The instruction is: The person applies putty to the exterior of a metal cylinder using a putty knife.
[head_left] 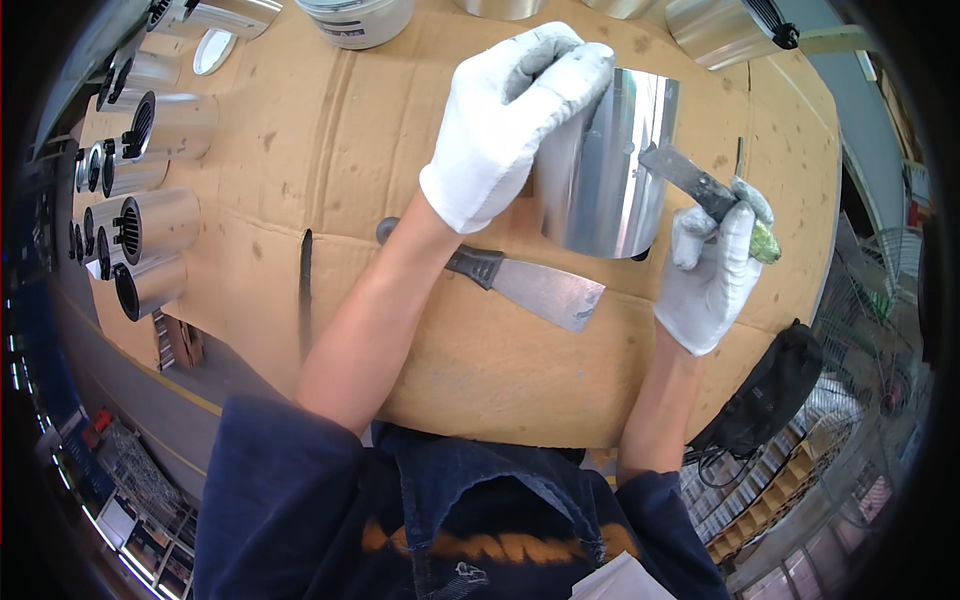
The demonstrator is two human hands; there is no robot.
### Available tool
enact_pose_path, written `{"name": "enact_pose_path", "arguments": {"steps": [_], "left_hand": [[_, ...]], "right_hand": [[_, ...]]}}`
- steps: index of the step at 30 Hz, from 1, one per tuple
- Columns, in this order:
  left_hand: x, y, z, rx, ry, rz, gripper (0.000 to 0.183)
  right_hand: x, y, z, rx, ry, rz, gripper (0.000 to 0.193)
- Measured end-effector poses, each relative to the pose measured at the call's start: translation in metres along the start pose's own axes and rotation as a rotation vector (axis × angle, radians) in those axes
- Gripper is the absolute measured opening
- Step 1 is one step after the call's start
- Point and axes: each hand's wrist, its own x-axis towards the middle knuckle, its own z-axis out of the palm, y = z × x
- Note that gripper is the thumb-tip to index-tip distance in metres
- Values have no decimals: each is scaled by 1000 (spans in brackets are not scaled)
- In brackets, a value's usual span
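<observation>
A shiny metal cylinder (pixel 610 180) is held slightly tilted above the cardboard-covered table. My left hand (pixel 505 125), in a white glove, grips it by its upper rim, thumb and fingers closed there. In my gloved right hand (pixel 718 268) is a small putty knife (pixel 692 182), its handle end wrapped in something greenish. The blade tip is at the cylinder's right side and seems to touch a small spot there. A wider scraper (pixel 548 290) with a black handle lies below the cylinder, its handle partly hidden behind my left forearm.
Several similar metal cylinders with black vented ends (pixel 165 225) lie along the left side. A white tub (pixel 357 22) and more cylinders (pixel 710 32) stand at the far edge. A white lid (pixel 213 52) lies far left. A black bag (pixel 765 395) hangs by the near right edge.
</observation>
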Motion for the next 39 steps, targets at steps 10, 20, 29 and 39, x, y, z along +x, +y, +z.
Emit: {"name": "enact_pose_path", "arguments": {"steps": [10, 20, 29, 39], "left_hand": [[1, -3, 4, -101, 56, 37, 17], [1, -4, 2, -83, 44, 31, 16], [2, -5, 3, -137, 64, -6, 15], [2, -6, 1, -123, 48, 7, 14]], "right_hand": [[2, 3, 6, 5, -9, 42, 22], [-1, 5, 2, 14, 27, 77, 23], [2, 5, 7, 58, 68, 119, 23], [-3, 2, 0, 21, -5, 74, 22]]}}
